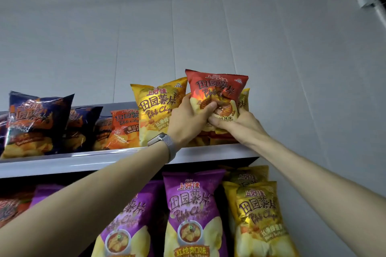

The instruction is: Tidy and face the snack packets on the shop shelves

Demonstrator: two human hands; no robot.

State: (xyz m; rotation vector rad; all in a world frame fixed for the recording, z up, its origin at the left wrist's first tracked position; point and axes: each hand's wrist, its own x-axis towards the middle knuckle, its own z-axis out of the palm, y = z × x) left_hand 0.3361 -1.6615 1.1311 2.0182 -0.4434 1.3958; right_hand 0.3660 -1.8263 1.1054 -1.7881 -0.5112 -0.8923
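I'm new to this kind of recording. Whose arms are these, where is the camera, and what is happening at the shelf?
There is no machine here. The one picture comes from a camera worn on a person's head, so the two bare arms reaching up are the wearer's own.

The left hand, with a wristwatch on its wrist, and the right hand both grip a red potato chip packet at the right end of the top shelf.

Beside it on that shelf stands a yellow potato chip packet, then an orange tomato packet and dark blue packets. The shelf below holds purple packets and a gold packet.
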